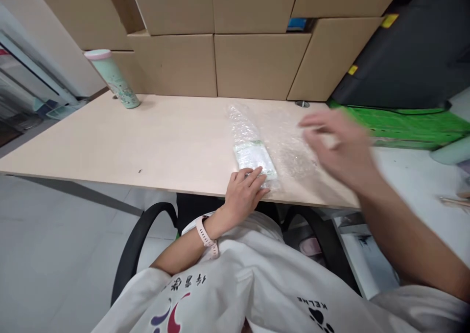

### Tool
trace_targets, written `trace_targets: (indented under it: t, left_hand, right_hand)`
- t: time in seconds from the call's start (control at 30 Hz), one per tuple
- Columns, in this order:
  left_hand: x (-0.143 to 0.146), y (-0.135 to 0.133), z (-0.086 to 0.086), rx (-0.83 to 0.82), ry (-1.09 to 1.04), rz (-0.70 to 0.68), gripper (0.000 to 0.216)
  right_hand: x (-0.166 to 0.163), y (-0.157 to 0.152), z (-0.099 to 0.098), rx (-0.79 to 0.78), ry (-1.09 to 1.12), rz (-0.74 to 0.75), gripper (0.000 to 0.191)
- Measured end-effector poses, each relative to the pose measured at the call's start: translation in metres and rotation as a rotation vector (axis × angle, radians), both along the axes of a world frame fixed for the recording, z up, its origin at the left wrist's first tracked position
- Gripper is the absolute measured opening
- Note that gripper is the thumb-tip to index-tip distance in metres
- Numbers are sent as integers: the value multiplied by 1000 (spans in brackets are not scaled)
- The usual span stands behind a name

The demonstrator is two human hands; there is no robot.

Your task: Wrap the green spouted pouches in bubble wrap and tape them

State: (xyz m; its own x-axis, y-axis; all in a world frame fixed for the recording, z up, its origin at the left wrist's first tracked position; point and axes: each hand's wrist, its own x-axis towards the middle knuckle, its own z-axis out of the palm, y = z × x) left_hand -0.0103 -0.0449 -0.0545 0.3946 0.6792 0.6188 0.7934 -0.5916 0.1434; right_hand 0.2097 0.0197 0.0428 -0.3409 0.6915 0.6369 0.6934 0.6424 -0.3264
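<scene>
A sheet of clear bubble wrap [290,149] lies on the pale wooden table [147,142]. Its left part is folded over a small white and green flat package [253,156]. My left hand [244,193] rests on the near end of that wrapped package, fingers curled down and pressing on it. A pink watch sits on that wrist. My right hand [338,144] hovers above the loose right part of the bubble wrap, blurred by motion, fingers stretched out and apart, holding nothing.
A mint green bottle with a pink lid [113,78] stands at the table's back left. Stacked cardboard boxes [235,44] line the back. A green crate [404,125] and a dark case [414,49] sit to the right. A black chair arm [135,245] is below.
</scene>
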Motion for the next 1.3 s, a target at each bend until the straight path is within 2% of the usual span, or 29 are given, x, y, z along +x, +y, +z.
trace_targets:
  t: [0.1,0.17,0.27,0.4,0.5,0.57,0.67,0.77,0.83,0.9,1.0,1.1,1.2,1.3]
  left_hand:
    - [1,3,2,7,13,74,30]
    - [-1,3,4,17,23,113,30]
    - [-7,3,8,23,36,174,28]
    - [-13,5,12,-11,69,205,25]
    - [-15,8,13,-69,69,162,24]
    - [-17,11,14,-129,-6,133,23]
    - [-25,14,16,-286,-274,70,29]
    - [-36,13,19,-531,-674,-67,47]
    - [-41,7,21,-596,-900,-122,56]
    - [-41,-1,22,-527,-1011,-131,64]
    - [-35,-10,19,-323,-986,-105,59]
    - [-24,-11,18,-178,-759,-101,45]
    - [-8,-3,18,-31,-458,-172,36]
    - [10,6,15,69,-279,-197,31]
  right_hand:
    - [1,9,-37,-218,-178,24,19]
    - [-3,6,-62,-328,-236,-11,20]
    - [-9,-11,-82,-278,-237,-69,21]
    - [-17,-37,-75,-200,-288,-96,23]
    - [-27,-46,-65,-137,-289,-153,27]
    - [-36,-47,-64,-115,-259,-127,34]
    - [-51,-49,-70,-181,-232,-19,39]
    - [-62,-52,-75,-258,-171,14,42]
    - [-67,-56,-75,-307,-106,70,45]
    - [-72,-59,-71,-372,-36,172,47]
    - [-75,-61,-67,-417,15,314,45]
    - [-72,-63,-66,-364,-43,351,36]
    - [-64,-71,-65,-350,-207,261,27]
    - [-50,-84,-59,-361,-339,236,24]
